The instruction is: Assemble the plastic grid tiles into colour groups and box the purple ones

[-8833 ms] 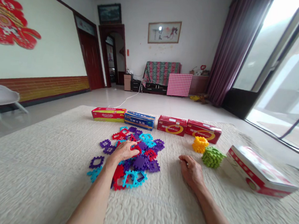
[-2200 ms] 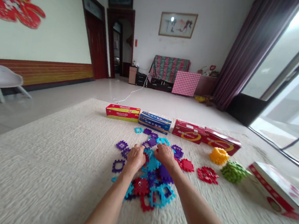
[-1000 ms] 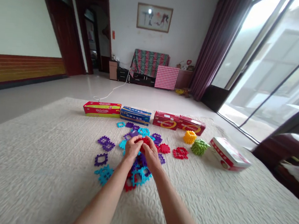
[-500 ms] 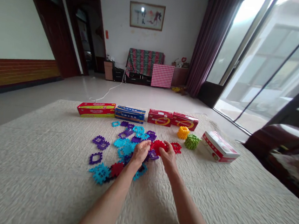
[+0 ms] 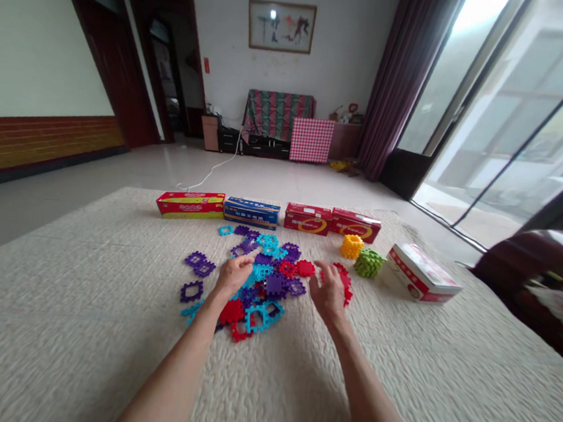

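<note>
A loose pile of flat interlocking plastic tiles (image 5: 265,279) in purple, blue and red lies on the cream quilted cover (image 5: 76,324). My left hand (image 5: 233,274) rests on the pile's left side with its fingers curled down among the tiles. My right hand (image 5: 327,291) hovers at the pile's right edge with its fingers spread and nothing in them. A few red tiles (image 5: 345,285) lie just beside those fingers. A yellow tile cube (image 5: 352,245) and a green tile cube (image 5: 369,262) stand further right.
Along the far edge of the cover runs a row of flat boxes: a red and yellow box (image 5: 190,204), a blue box (image 5: 251,212) and two red boxes (image 5: 333,222). A white and red box (image 5: 422,272) lies at the right. A dark chair arm (image 5: 531,255) is at far right.
My hands have parted. The red tile they held together half a second ago is no longer in them. The left hand went back onto the pile; the right opened by the red tiles.
</note>
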Action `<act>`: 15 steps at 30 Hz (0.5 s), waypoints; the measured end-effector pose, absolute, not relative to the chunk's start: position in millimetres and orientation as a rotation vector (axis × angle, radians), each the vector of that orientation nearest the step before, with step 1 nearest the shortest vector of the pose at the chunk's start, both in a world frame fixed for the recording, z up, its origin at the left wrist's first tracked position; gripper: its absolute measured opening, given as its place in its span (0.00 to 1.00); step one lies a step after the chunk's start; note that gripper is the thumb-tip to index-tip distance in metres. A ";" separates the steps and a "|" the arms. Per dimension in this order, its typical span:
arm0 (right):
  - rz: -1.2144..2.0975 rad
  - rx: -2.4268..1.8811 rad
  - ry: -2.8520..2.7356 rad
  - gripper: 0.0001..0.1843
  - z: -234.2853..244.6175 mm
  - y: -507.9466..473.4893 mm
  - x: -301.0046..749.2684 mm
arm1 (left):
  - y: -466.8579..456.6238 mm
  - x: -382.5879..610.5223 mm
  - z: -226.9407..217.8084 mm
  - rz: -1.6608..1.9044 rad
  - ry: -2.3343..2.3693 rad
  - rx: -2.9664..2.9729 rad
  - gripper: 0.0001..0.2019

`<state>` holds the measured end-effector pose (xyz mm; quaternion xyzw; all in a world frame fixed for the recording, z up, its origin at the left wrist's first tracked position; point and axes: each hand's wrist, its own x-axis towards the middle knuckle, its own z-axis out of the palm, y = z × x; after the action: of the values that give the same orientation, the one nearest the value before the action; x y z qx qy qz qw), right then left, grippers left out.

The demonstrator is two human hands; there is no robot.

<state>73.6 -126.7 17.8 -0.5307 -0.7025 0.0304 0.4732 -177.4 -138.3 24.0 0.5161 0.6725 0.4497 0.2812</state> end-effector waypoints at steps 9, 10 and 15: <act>0.184 -1.184 -2.301 0.13 23.6 -162.2 -4.4 | -159.1 -188.7 9.4 0.752 1.740 2.327 0.16; 0.171 -1.208 -2.316 0.14 24.1 -162.2 -5.9 | -158.5 -191.6 8.8 0.752 1.775 2.344 0.17; 0.108 -1.319 -2.414 0.13 32.4 -159.7 -9.2 | -159.5 -206.0 17.4 0.776 1.907 2.345 0.15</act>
<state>-9.2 -159.7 32.4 -0.4702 -0.8603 0.0386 0.1930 -206.0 -159.5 17.4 0.7515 0.6110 0.2487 0.0105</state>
